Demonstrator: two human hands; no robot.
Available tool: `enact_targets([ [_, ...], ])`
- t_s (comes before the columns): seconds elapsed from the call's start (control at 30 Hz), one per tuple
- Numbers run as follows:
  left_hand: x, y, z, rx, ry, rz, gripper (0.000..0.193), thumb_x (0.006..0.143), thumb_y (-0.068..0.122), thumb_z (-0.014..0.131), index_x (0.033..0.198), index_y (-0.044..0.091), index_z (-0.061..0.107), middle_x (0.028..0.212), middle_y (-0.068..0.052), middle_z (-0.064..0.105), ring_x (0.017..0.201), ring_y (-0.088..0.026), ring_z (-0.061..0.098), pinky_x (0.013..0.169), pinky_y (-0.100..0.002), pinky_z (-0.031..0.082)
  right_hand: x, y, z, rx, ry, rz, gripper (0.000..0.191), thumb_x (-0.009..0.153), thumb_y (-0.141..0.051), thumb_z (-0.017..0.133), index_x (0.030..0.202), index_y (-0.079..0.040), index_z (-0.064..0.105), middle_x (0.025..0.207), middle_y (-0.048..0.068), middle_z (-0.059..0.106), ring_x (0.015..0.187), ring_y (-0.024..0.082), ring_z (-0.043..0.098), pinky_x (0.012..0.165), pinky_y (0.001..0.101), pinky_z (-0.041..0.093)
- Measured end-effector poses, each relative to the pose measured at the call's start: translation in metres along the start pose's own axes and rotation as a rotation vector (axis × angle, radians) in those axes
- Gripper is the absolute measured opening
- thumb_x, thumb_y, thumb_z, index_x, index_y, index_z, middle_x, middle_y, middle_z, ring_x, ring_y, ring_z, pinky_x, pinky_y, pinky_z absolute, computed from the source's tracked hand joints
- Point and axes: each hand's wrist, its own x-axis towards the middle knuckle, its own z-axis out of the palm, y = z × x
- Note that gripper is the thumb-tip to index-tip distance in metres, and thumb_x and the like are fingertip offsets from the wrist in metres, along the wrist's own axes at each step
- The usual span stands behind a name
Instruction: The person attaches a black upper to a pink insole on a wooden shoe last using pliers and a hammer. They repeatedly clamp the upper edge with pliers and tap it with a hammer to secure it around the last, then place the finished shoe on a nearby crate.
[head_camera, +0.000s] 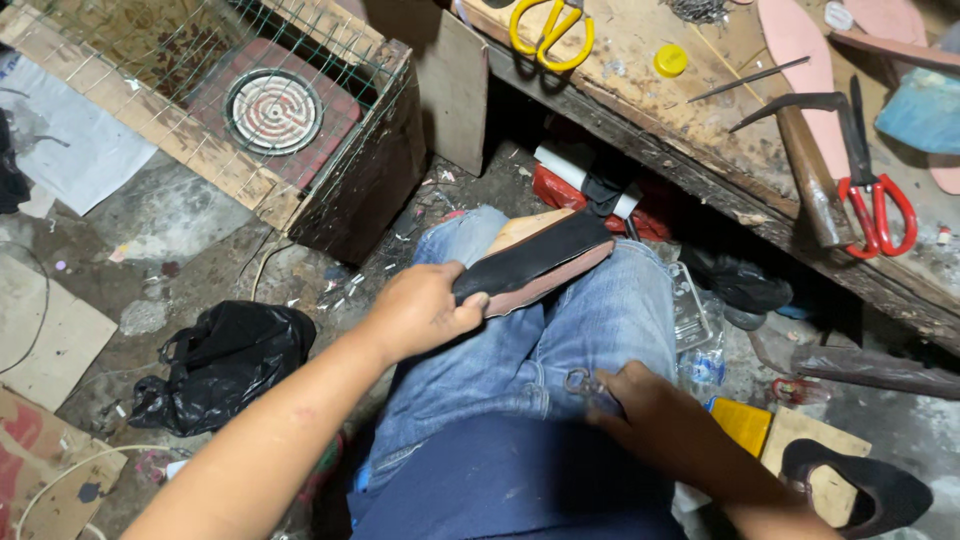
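Observation:
My left hand (420, 310) grips a shoe form with a black strip and a pink sole (545, 260), resting it on my knee in blue jeans (560, 340). My right hand (650, 405) lies on my right thigh, fingers closed around a small metal tool with a ring end (582, 381); most of that tool is hidden in the hand.
A worn wooden workbench (690, 120) runs across the top right with yellow scissors (552, 32), red pincers (878, 195), a hammer (805, 165) and pink insoles (800, 50). A wire-covered wooden box holding a round hotplate (274, 110) stands at the left. A black bag (225, 360) lies on the floor.

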Motion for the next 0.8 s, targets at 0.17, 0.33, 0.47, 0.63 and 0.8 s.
enact_targets([
  [0.17,0.019,-0.006,-0.022,-0.337,-0.244,-0.135,0.035,0.081,0.037,0.073,0.079,0.002,0.072,0.058,-0.007,0.067,0.054,-0.02,0.064,0.053,-0.039,0.052,0.008,0.057,-0.057,-0.102,0.642,-0.23,0.054,0.083,-0.035,0.076,0.124,-0.002,0.064,0.118,0.022,0.063,0.112,0.04,0.059,0.099,0.0475,0.046],
  [0.33,0.039,0.004,-0.001,-0.485,-0.074,-0.168,0.036,0.084,0.037,0.076,0.082,0.002,0.072,0.066,-0.001,0.066,0.063,-0.01,0.059,0.059,-0.032,0.049,0.05,0.13,-0.136,-0.439,1.125,0.131,0.05,0.097,-0.037,0.077,0.124,0.003,0.063,0.125,0.028,0.061,0.12,0.045,0.055,0.104,0.0548,0.044],
  [0.47,0.031,-0.003,0.014,-0.596,0.12,-0.152,0.036,0.082,0.033,0.081,0.095,0.001,0.07,0.084,-0.005,0.071,0.078,-0.009,0.062,0.07,-0.029,0.052,0.078,0.154,-0.163,-0.374,0.976,0.251,0.059,0.093,-0.046,0.083,0.118,0.005,0.068,0.115,0.032,0.062,0.114,0.049,0.055,0.097,0.0562,0.045],
  [0.63,0.02,0.007,0.047,-0.981,0.267,-0.124,0.048,0.081,0.014,0.083,0.12,0.0,0.058,0.108,-0.005,0.068,0.1,-0.011,0.064,0.091,-0.028,0.053,0.084,0.16,-0.166,-0.394,1.081,0.179,0.046,0.094,-0.036,0.079,0.113,0.005,0.07,0.113,0.032,0.063,0.112,0.049,0.057,0.096,0.0545,0.046],
  [0.8,0.029,0.021,0.064,-1.143,0.401,-0.238,0.052,0.079,0.005,0.078,0.125,0.0,0.055,0.108,-0.006,0.067,0.1,-0.014,0.065,0.091,-0.03,0.054,0.073,0.109,-0.11,0.91,0.931,-0.197,0.027,0.099,-0.015,0.058,0.124,-0.005,0.057,0.108,0.009,0.058,0.092,0.017,0.057,0.083,0.0361,0.052],
])
